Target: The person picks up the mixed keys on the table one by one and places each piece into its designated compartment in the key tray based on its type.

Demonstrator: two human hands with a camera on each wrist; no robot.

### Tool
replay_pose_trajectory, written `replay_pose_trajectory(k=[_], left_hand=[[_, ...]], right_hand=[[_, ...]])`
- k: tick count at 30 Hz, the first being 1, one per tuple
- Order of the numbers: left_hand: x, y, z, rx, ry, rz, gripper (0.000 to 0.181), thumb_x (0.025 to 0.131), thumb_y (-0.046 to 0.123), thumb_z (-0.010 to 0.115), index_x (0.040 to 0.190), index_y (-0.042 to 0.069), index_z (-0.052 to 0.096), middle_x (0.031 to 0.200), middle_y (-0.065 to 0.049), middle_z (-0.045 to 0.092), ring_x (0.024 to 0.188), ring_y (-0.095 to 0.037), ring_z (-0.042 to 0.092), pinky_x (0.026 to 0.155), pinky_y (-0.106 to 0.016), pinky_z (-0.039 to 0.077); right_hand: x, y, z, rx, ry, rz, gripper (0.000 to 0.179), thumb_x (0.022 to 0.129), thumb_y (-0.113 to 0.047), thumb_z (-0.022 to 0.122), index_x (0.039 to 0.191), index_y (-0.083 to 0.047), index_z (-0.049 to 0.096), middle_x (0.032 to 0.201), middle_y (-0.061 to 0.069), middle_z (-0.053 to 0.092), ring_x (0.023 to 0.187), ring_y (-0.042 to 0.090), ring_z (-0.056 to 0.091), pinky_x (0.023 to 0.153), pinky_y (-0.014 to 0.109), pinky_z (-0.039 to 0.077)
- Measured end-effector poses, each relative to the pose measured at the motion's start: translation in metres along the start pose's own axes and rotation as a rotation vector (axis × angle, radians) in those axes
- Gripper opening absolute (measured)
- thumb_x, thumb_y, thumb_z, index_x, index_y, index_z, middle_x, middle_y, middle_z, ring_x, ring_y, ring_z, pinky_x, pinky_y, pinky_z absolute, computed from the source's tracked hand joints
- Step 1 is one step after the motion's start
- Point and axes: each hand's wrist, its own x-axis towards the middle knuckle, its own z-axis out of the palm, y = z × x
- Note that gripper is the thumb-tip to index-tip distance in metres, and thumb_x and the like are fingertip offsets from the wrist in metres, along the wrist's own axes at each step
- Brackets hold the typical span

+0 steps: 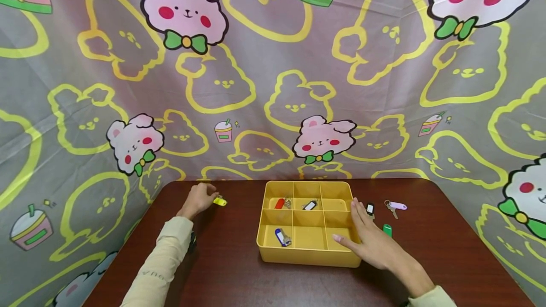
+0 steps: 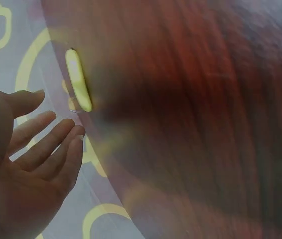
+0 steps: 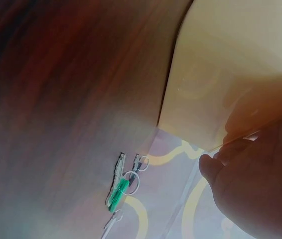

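My left hand (image 1: 199, 200) reaches to the left side of the table, beside a yellow key tag (image 1: 220, 201). In the left wrist view the thumb and fingers are spread, with the yellow tag just beyond the fingertips. My right hand (image 1: 371, 240) rests at the right wall of a yellow divided box (image 1: 307, 256), fingers extended along the rim and thumb over the front right compartment. Inside the box, a red key tag (image 1: 279, 203) lies back left, a black-and-white one (image 1: 310, 205) back middle, and a blue one (image 1: 281, 236) front left, with keys.
Right of the box lie a black key tag (image 1: 370, 209), a lilac key tag (image 1: 398, 206) with its key and ring, and a green key tag (image 1: 387, 230). Behind the dark brown table (image 1: 222, 269) hangs a patterned cloth (image 1: 256, 84).
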Motion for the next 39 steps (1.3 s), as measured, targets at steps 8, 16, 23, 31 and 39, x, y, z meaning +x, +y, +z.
replay_pose_trajectory(k=[8, 16, 23, 31, 39], left_hand=[[-0.002, -0.014, 0.008, 0.080, 0.024, 0.037, 0.039, 0.100, 0.025, 0.072, 0.121, -0.007, 0.073, 0.124, -0.027, 0.074, 0.115, -0.047, 0.070, 0.098, -0.059, 0.057], [-0.002, -0.017, 0.014, 0.137, 0.017, 0.068, 0.037, 0.100, 0.025, 0.071, 0.121, -0.006, 0.073, 0.120, -0.026, 0.075, 0.108, -0.046, 0.072, 0.093, -0.060, 0.058], [-0.003, -0.016, 0.018, 0.176, -0.030, 0.037, 0.038, 0.102, 0.020, 0.066, 0.130, -0.006, 0.069, 0.125, -0.029, 0.072, 0.111, -0.048, 0.070, 0.093, -0.060, 0.058], [-0.005, -0.013, 0.021, 0.175, -0.002, 0.054, 0.035, 0.100, 0.014, 0.066, 0.127, -0.008, 0.070, 0.121, -0.028, 0.074, 0.105, -0.043, 0.073, 0.091, -0.057, 0.059], [-0.007, -0.013, 0.022, 0.181, 0.005, 0.063, 0.032, 0.100, 0.012, 0.065, 0.124, -0.007, 0.072, 0.118, -0.027, 0.075, 0.105, -0.044, 0.073, 0.091, -0.057, 0.059]], right_hand=[[0.000, 0.000, 0.000, 0.006, 0.001, 0.002, 0.112, 0.097, -0.076, 0.051, 0.167, 0.003, 0.012, 0.176, 0.025, 0.003, 0.158, 0.053, 0.019, 0.117, 0.067, 0.041], [0.000, 0.001, 0.002, 0.010, 0.003, -0.001, 0.111, 0.098, -0.075, 0.051, 0.167, 0.002, 0.011, 0.177, 0.024, 0.003, 0.159, 0.053, 0.019, 0.117, 0.068, 0.040], [0.000, 0.001, 0.000, 0.013, -0.006, 0.002, 0.111, 0.098, -0.075, 0.052, 0.167, 0.003, 0.011, 0.176, 0.025, 0.002, 0.159, 0.053, 0.018, 0.117, 0.068, 0.040], [0.000, 0.001, 0.001, 0.013, 0.007, -0.003, 0.110, 0.098, -0.073, 0.053, 0.167, 0.002, 0.011, 0.176, 0.025, 0.003, 0.158, 0.054, 0.020, 0.116, 0.068, 0.041], [0.000, 0.001, 0.002, 0.015, 0.009, -0.004, 0.111, 0.098, -0.074, 0.052, 0.167, 0.002, 0.012, 0.177, 0.024, 0.003, 0.158, 0.053, 0.019, 0.117, 0.068, 0.040]])
